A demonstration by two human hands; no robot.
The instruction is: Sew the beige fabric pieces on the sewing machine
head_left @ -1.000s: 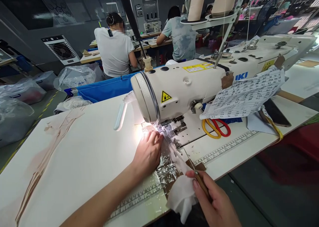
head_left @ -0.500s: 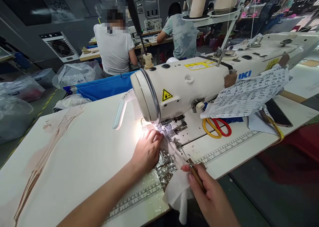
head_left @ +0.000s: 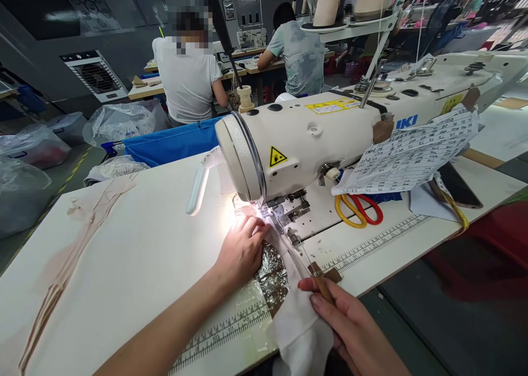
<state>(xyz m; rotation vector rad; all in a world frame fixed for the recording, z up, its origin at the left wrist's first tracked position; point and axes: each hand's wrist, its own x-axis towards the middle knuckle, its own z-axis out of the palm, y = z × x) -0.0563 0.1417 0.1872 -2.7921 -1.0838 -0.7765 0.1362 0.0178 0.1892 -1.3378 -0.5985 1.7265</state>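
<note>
The left hand [head_left: 243, 246] is lying palm down on the table [head_left: 157, 233] at the needle end of the sewing machine [head_left: 292, 145], with its fingers close together and extending toward the lit needle area. Glare is washing out that spot, so the fingertips appear to be resting on material, but whether they are pinching it cannot be told.

The right hand [head_left: 350, 315] is gripping a wooden-handled tool [head_left: 324, 289] between thumb and curled fingers; the tool's thin metal shaft is pointing up and left toward the machine. The white fabric [head_left: 303, 326] is running from beside the left fingers, past the right fingertips, and is draping over the table's near edge. A shiny taped patch [head_left: 273, 274] is showing between the left hand and the fabric.

To the right, scissors [head_left: 364, 217] with one yellow and one red handle loop are lying beneath a handwritten sheet [head_left: 408, 156], which is hanging from the machine body. A printed ruler scale [head_left: 375, 246] is running along the table just below the scissors. At far left, thin beige strips [head_left: 61, 285] are lying across the tabletop. Beyond the machine, two co-workers [head_left: 185, 81] are sitting at other tables.
</note>
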